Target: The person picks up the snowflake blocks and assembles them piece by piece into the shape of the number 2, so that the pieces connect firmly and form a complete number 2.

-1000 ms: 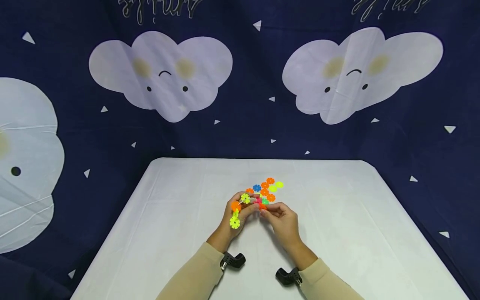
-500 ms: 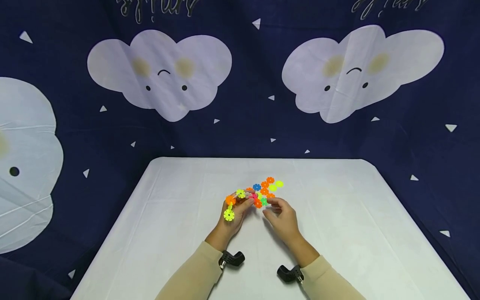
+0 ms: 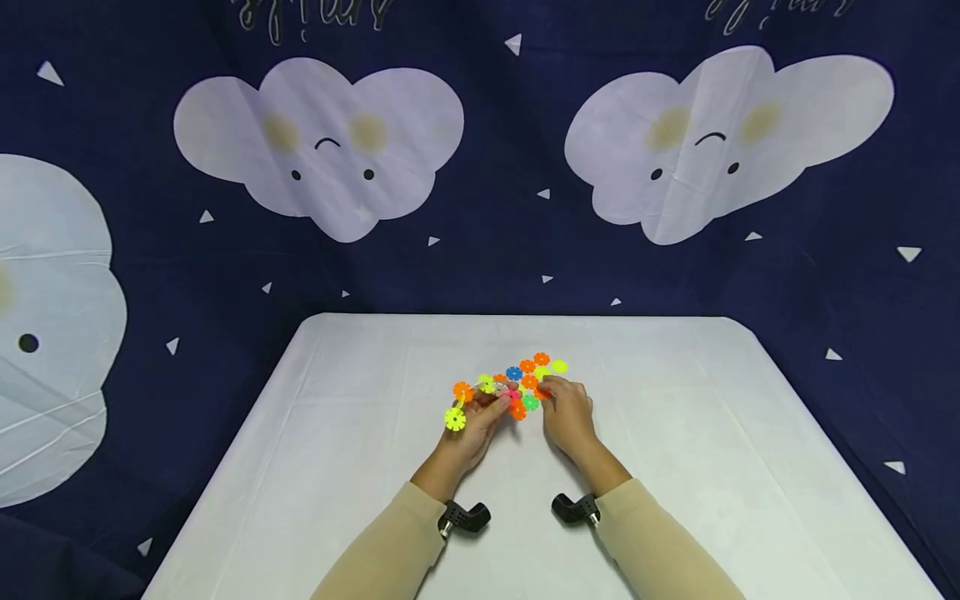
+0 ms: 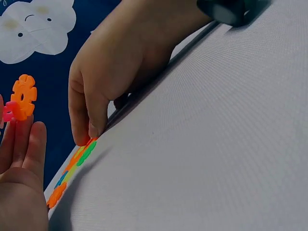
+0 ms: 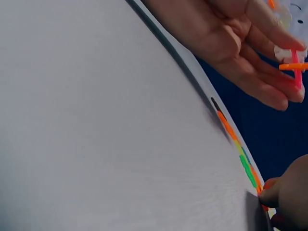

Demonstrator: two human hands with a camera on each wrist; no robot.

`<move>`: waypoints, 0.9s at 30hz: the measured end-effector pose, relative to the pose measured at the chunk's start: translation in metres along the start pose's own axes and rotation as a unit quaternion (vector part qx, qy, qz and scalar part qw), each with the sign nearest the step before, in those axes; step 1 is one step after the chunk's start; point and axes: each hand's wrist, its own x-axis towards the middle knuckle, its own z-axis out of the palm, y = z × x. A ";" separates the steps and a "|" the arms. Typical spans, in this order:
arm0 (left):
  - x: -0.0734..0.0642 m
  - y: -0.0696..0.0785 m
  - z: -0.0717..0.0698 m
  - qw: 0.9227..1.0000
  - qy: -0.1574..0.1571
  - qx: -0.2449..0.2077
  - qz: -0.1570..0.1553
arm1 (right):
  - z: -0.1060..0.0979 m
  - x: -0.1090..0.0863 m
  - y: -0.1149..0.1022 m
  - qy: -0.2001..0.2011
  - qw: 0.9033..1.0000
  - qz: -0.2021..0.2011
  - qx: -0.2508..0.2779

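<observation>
In the head view my left hand (image 3: 471,435) pinches a chain of joined plastic snowflake discs near its pink disc (image 3: 513,395). A yellow disc (image 3: 454,419) hangs at the chain's left end, and an orange disc (image 4: 24,96) sticks out at the other end. My right hand (image 3: 570,417) is down at the loose discs on the table, fingers bent. Its thumb and fingertips pinch an orange snowflake disc (image 3: 542,394), mostly covered by the fingers. Close beside these fingertips lies a green disc (image 3: 531,402).
Several loose discs lie on the white table (image 3: 675,450) beyond the hands, among them a blue one (image 3: 513,373), a yellow one (image 3: 559,367) and an orange one (image 3: 542,359). A dark blue cloth (image 3: 510,167) with printed clouds hangs behind the table's far edge.
My right hand has let go of the chain's orange end disc and moved away from me to the loose discs. My left hand keeps the chain, shifted slightly left and tilted.
</observation>
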 end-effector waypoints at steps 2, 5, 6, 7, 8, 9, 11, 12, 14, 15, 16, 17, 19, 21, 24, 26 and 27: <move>-0.001 0.001 0.001 1.000 -0.001 -0.004 -0.005 | 0.001 0.002 0.002 0.013 1.000 -0.007 0.003; -0.002 0.003 0.001 1.000 0.001 -0.007 -0.008 | 0.002 0.003 0.004 0.022 0.999 -0.014 0.019; -0.002 0.004 0.001 1.000 0.001 -0.007 -0.009 | 0.002 0.003 0.004 0.022 0.999 -0.014 0.024; -0.002 0.006 0.002 1.000 0.003 -0.006 -0.010 | 0.001 0.002 0.004 0.022 0.999 -0.012 0.030; -0.003 0.007 0.002 1.000 0.001 -0.004 -0.008 | 0.001 0.002 0.004 0.022 0.999 -0.010 0.037; -0.003 0.008 0.002 1.000 -0.001 -0.001 -0.006 | 0.000 0.000 0.004 0.022 0.999 -0.007 0.044; -0.004 0.010 0.003 1.000 -0.002 0.001 -0.004 | -0.003 -0.003 0.003 0.024 0.998 -0.002 0.059; -0.004 0.011 0.003 1.000 0.000 0.002 -0.007 | -0.004 -0.006 0.003 0.026 0.997 -0.001 0.072; -0.005 0.011 0.003 1.000 0.002 0.004 -0.010 | -0.005 -0.012 0.003 0.027 0.995 0.001 0.091; -0.006 0.011 0.003 1.000 0.004 0.004 -0.012 | -0.006 -0.014 0.003 0.027 0.994 0.005 0.104; -0.006 0.010 0.002 1.000 0.004 0.003 -0.012 | -0.006 -0.017 0.002 0.027 0.992 0.010 0.119; -0.006 0.010 0.002 1.000 0.006 0.002 -0.012 | -0.006 -0.019 0.002 0.027 0.990 0.019 0.137; -0.006 0.009 0.002 1.000 0.007 0.000 -0.009 | -0.005 -0.023 0.000 0.022 0.980 0.046 0.190; -0.006 0.008 0.001 1.000 0.009 -0.003 -0.003 | -0.005 -0.026 -0.003 0.015 0.962 0.079 0.261; -0.005 0.009 0.002 1.000 0.015 -0.008 0.008 | -0.005 -0.029 -0.009 0.004 0.923 0.121 0.365; -0.005 0.009 0.002 1.000 0.025 -0.011 0.014 | -0.006 -0.032 -0.013 -0.003 0.904 0.141 0.404; -0.005 0.010 0.002 0.999 0.029 -0.012 0.015 | -0.006 -0.033 -0.015 -0.008 0.897 0.149 0.415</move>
